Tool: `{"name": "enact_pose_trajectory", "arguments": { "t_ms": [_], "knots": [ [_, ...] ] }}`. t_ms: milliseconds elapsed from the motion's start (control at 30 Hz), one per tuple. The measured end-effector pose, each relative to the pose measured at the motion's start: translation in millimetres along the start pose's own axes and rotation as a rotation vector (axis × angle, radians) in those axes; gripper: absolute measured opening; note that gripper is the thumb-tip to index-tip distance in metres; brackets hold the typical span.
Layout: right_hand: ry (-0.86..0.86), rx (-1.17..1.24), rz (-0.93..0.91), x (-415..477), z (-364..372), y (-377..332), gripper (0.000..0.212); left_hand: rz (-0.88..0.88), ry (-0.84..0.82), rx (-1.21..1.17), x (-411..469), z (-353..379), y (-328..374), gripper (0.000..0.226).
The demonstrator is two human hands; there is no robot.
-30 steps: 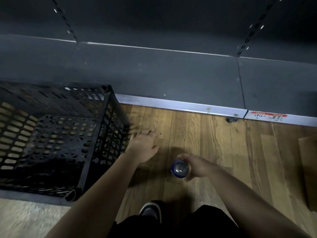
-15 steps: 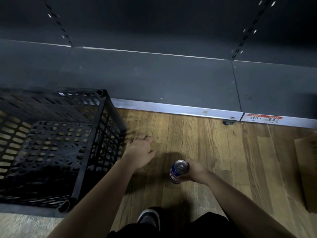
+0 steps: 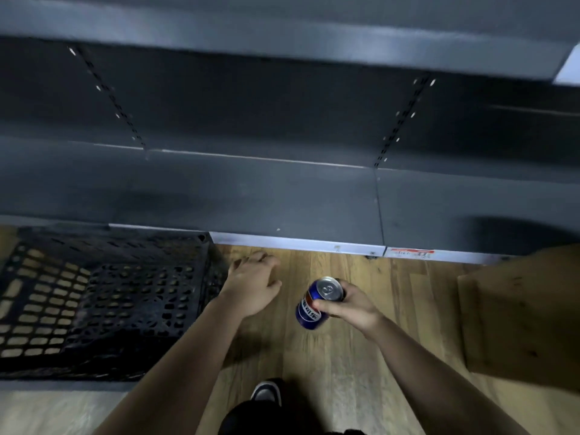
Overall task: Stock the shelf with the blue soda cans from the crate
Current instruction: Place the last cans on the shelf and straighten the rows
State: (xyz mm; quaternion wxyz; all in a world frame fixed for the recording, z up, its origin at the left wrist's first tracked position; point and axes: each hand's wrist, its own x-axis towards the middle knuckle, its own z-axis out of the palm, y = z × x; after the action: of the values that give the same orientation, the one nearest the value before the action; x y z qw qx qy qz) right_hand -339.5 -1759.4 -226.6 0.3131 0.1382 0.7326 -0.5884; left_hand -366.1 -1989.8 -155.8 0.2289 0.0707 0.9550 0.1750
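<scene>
My right hand (image 3: 351,306) grips a blue soda can (image 3: 314,304) above the wooden floor, its silver top tilted toward the shelf. My left hand (image 3: 254,282) hangs beside the black plastic crate (image 3: 103,306) at the left, fingers loosely curled and holding nothing. No cans show inside the crate. The dark grey bottom shelf (image 3: 251,199) runs across the view beyond both hands, with nothing standing on it.
A second grey shelf (image 3: 282,39) juts out above. A brown cardboard box (image 3: 521,315) stands on the floor at the right. My shoe (image 3: 266,392) is planted below the hands. A red price label (image 3: 411,253) sits on the shelf's front strip.
The view has tilted up, bringing the upper shelf into sight. My right hand has raised the can and tipped it toward the shelf. My left hand stays beside the crate.
</scene>
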Motion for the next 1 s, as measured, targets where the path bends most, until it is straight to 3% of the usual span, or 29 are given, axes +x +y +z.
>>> {"name": "enact_pose_trajectory", "arguments": {
  "t_ms": [167,300,633,1000],
  "knots": [
    [0.012,0.069,-0.054,-98,-24,-132,0.039,0.039,0.05,-0.016,-50,-110,63,0.045],
    [0.013,0.044,-0.117,-168,-46,-232,0.029,0.077,0.099,-0.014,-87,-196,111,0.045],
    [0.039,-0.004,-0.314,-266,-91,-420,0.046,0.194,0.236,0.01,-135,-361,189,0.05],
    [0.106,0.009,-0.595,-313,-117,-560,0.036,0.349,0.51,0.088,-148,-493,217,0.051]
  ]
}}
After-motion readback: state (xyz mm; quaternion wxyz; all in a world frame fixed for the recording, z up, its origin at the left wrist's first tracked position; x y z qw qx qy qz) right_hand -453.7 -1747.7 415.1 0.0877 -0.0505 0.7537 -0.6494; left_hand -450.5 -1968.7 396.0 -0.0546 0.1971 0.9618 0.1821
